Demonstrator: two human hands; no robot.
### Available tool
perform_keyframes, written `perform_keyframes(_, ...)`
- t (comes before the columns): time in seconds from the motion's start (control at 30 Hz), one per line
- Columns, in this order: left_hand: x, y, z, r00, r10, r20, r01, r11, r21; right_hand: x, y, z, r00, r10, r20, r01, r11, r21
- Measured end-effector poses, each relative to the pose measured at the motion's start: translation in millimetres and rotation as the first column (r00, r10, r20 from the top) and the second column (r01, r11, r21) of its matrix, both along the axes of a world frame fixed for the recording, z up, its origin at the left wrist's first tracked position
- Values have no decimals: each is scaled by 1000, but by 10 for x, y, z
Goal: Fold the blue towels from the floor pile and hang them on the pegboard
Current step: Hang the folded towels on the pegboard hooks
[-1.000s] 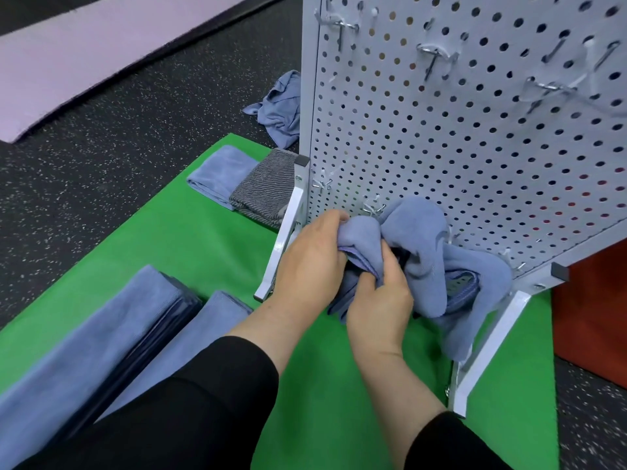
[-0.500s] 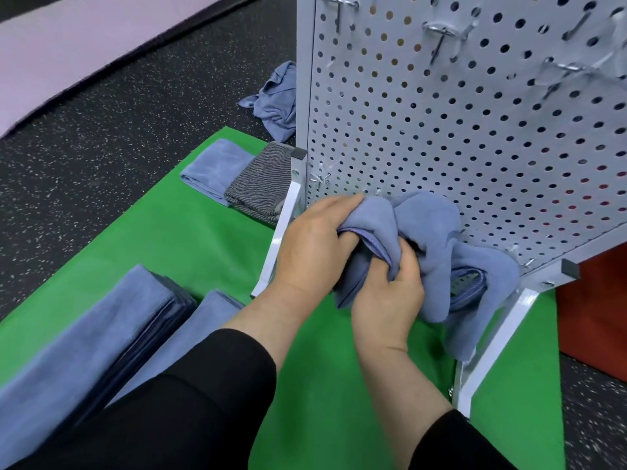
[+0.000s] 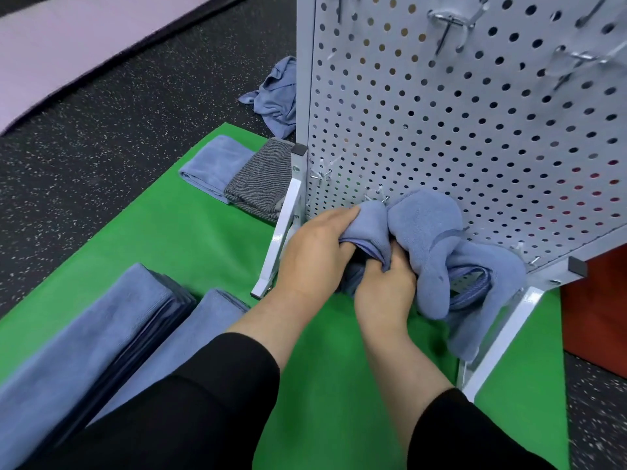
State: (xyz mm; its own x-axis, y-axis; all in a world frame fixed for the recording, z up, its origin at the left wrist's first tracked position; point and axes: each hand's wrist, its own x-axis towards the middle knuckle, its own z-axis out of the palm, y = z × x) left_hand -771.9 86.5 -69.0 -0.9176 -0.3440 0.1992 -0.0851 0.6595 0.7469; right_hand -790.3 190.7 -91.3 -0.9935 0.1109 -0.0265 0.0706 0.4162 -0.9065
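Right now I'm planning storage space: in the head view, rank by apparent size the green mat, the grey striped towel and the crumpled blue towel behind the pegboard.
1. green mat, by far the largest.
2. grey striped towel and crumpled blue towel: they look alike, both partly hidden by the pegboard, so unranked.

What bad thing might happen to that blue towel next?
The blue towel is bunched up at the low hooks of the pegboard, held by the left hand and right hand. It may hang crumpled rather than folded, or slip off onto the green mat.
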Motion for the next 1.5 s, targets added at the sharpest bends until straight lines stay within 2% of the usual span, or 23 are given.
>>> perform_keyframes(0.13, 203, 75, -72, 995, -37, 98, 10, 965, 263, -25, 48, -115, 997, 55, 51, -58, 996, 65)
perform_keyframes(0.2, 357, 80, -168, 977, -100, 190, 37, 950, 309, -1, 58, -138, 993, 84, 83, -90, 994, 61)
perform_keyframes(0.27, 509, 51, -252, 945, -160, 285, 81, 959, 270, 81, 69, -185, 987, 117, 114, -123, 991, 43)
perform_keyframes(0.37, 713, 15, -276, 919, -147, 365, 97, 984, 150, 257, 87, -251, 980, 140, 142, -154, 984, 91)
perform_keyframes(0.53, 1094, -223, -61, 939, -18, 343, 56, 993, -101, 815, 121, -272, 956, 177, 234, -211, 969, 127)
perform_keyframes(0.63, 1423, -561, 134, 945, 86, 316, -11, 973, -232, 1157, 62, -257, 915, 354, 195, -386, 907, 166)
perform_keyframes(0.7, 1757, -809, 217, 930, 152, 334, -46, 952, -304, 1327, -83, -199, 820, 564, 99, -571, 790, 224)
perform_keyframes(0.77, 2142, -984, 226, 900, 209, 383, -65, 932, -357, 1492, -266, -159, 653, 754, 65, -730, 605, 319)
perform_keyframes(0.87, 2625, -1064, 124, 861, 267, 433, -94, 920, -380, 1664, -508, -257, 408, 913, 5, -778, 344, 526)
perform_keyframes(0.9, 2722, -1047, 83, 851, 263, 454, -96, 928, -359, 1690, -556, -301, 346, 938, 24, -770, 269, 578)
perform_keyframes(0.97, 2842, -1004, 4, 844, 233, 483, -85, 947, -309, 1694, -601, -341, 250, 955, 161, -771, 96, 630)
perform_keyframes(1.03, 2897, -978, -62, 844, 227, 485, -90, 953, -290, 1667, -588, -378, 205, 937, 284, -755, -33, 655)
perform_keyframes(1.17, 2874, -930, -203, 841, 262, 473, -127, 946, -298, 1656, -556, -340, 234, 927, 294, -731, -32, 681)
perform_keyframes(1.3, 2753, -910, -270, 757, 342, 556, -172, 926, -335, 1660, -524, -337, 230, 915, 332, -723, -67, 687)
perform_keyframes(1.5, 2657, -915, -229, 719, 398, 569, -247, 913, -326, 1712, -530, -319, 247, 924, 291, -756, -4, 655)
